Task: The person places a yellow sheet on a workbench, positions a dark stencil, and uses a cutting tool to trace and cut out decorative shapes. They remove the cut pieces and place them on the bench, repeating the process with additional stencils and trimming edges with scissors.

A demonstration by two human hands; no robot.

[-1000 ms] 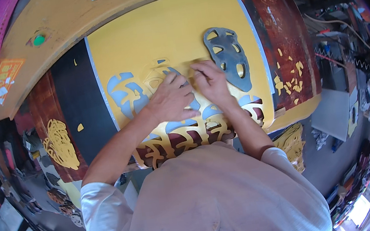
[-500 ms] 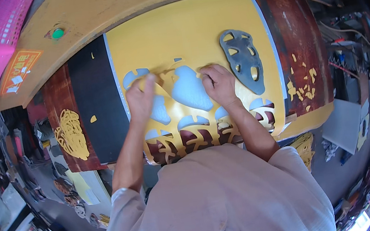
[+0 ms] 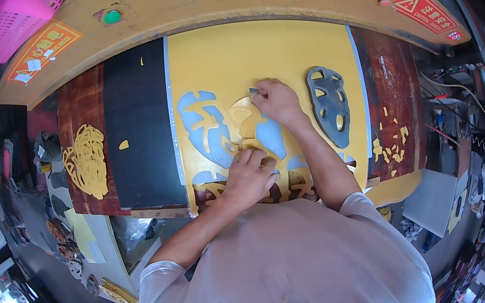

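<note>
A yellow sheet (image 3: pixel 259 45) lies in front of me, with pale blue and white showing through its cut openings. My right hand (image 3: pixel 277 101) is closed in a pinch at the far end of a curved yellow cut-out piece (image 3: pixel 243 116). Nearer to me, my left hand (image 3: pixel 250 178) has its fingers curled on the piece's near end, over the lower openings. The fingertips of both hands are partly hidden. To the right of my right hand, a dark grey cutting die (image 3: pixel 331 100) with several holes rests on the sheet.
A heap of yellow cut-outs (image 3: pixel 90 165) sits on the reddish-brown board at left, beside a black strip (image 3: pixel 140 122). Small yellow scraps (image 3: pixel 395 146) lie at right. Across the far side runs a tan machine beam (image 3: pixel 224 10) with green buttons; a pink basket (image 3: pixel 18 28) stands at far left.
My left hand has moved nearer and to the right, off the left opening. My right hand has shifted farther away. A yellow piece now spans the two hands. The whole view has shifted.
</note>
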